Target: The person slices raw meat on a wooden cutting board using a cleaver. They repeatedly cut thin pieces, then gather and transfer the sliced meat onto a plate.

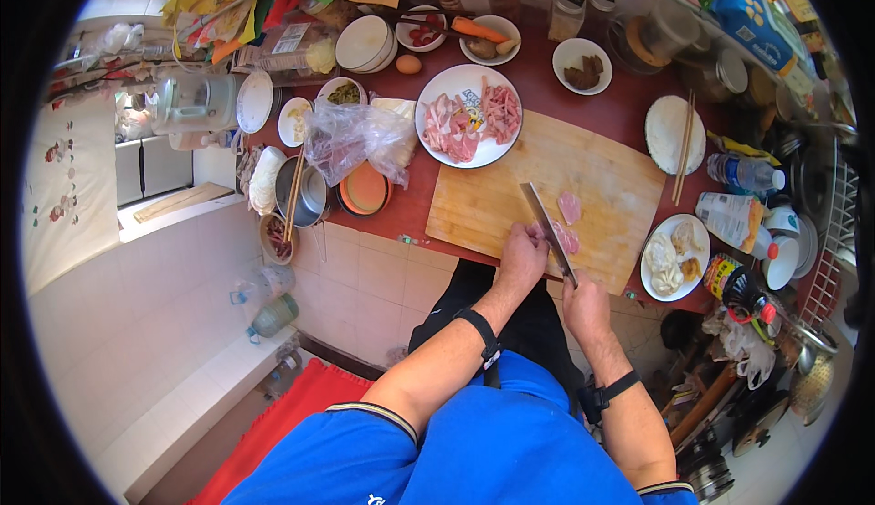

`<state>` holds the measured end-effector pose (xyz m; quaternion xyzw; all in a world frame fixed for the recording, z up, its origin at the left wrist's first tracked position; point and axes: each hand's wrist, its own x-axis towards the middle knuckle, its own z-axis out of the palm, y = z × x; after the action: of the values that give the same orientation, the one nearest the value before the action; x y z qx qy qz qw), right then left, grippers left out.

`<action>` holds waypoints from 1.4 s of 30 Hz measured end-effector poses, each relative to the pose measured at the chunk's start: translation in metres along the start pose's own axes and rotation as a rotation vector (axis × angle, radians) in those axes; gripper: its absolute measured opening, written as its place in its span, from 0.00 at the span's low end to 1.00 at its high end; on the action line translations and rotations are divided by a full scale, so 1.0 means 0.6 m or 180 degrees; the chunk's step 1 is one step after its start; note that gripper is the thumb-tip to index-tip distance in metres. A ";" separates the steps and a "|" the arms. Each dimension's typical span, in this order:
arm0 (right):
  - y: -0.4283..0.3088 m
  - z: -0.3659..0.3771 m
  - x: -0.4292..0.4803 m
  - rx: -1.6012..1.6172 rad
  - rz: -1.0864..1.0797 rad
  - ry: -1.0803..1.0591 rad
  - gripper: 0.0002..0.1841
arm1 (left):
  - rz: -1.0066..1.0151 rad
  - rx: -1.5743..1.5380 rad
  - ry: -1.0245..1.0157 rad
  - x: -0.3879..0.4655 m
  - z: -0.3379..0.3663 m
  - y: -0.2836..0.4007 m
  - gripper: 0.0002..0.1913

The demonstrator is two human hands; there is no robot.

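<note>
My right hand grips the handle of a cleaver, its blade standing on edge over the wooden cutting board. Left of the blade, my left hand presses on a piece of raw meat that the fingers and blade partly hide. Cut slices of pink meat lie on the board just right of the blade. A white plate overlaps the board's back left corner; it bears meat slices on one side and meat strips on the other.
An egg lies behind the plate, near a bowl with a carrot. Chopsticks rest across a white dish at right. A plate of dumpling-like food stands beside the board. Plastic bags and a metal pot are at left.
</note>
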<state>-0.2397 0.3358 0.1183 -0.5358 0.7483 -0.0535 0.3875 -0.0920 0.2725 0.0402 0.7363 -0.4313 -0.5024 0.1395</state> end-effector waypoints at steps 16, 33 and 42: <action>-0.012 0.030 -0.001 0.0314 0.0166 0.0066 0.11 | 0.0122 0.0098 0.0051 0.003 0.001 -0.010 0.09; 0.000 0.050 -0.014 -0.0124 0.0167 -0.0028 0.09 | 0.0202 -0.0079 0.0076 0.003 0.009 -0.032 0.09; -0.012 0.061 0.037 0.0147 -0.0020 0.0314 0.08 | 0.0362 -0.0053 0.0040 0.007 0.005 -0.044 0.10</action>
<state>-0.2138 0.3265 0.0848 -0.5258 0.7633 -0.0983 0.3622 -0.0809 0.2854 0.0196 0.7125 -0.4673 -0.4927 0.1767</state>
